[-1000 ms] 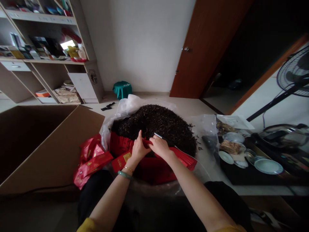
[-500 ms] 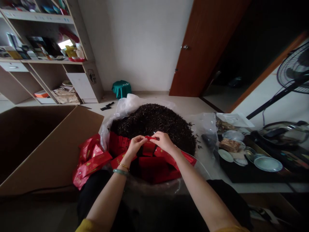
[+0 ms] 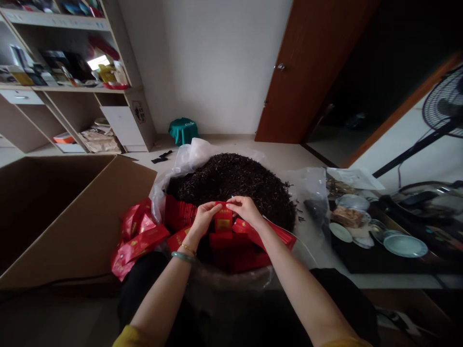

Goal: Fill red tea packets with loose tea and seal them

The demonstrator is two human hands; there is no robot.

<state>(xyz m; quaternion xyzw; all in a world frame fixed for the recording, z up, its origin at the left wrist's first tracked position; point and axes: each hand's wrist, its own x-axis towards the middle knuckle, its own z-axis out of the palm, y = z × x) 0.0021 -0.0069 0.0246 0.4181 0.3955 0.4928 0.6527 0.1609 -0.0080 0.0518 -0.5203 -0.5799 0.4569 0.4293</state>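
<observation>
Between both hands hangs a small red packet (image 3: 223, 220) with gold print, its top edge pinched at two corners. My left hand (image 3: 204, 218), with a green bangle at the wrist, is closed on the left corner. My right hand (image 3: 246, 210) pinches the right corner. Behind the packet rises a big heap of dark loose tea leaves (image 3: 235, 176) in a clear plastic bag (image 3: 188, 155). A row of red packets (image 3: 178, 213) stands at the heap's left edge. More flat red packets (image 3: 237, 253) lie in front, under my hands, and others (image 3: 284, 236) beside my right forearm.
Filled-looking red packets (image 3: 141, 238) are piled at the left by an open cardboard box (image 3: 83, 217). On the right, a dark tray (image 3: 347, 253) carries bowls and a lidded pan. Farther back are a shelf unit (image 3: 133, 115), a green-covered bin (image 3: 183, 131), a door (image 3: 289, 96) and a fan (image 3: 443, 103).
The packet between my hands has turned so that its printed face shows and it hangs down; before, only a thin red strip was visible. Both hands stay in about the same place.
</observation>
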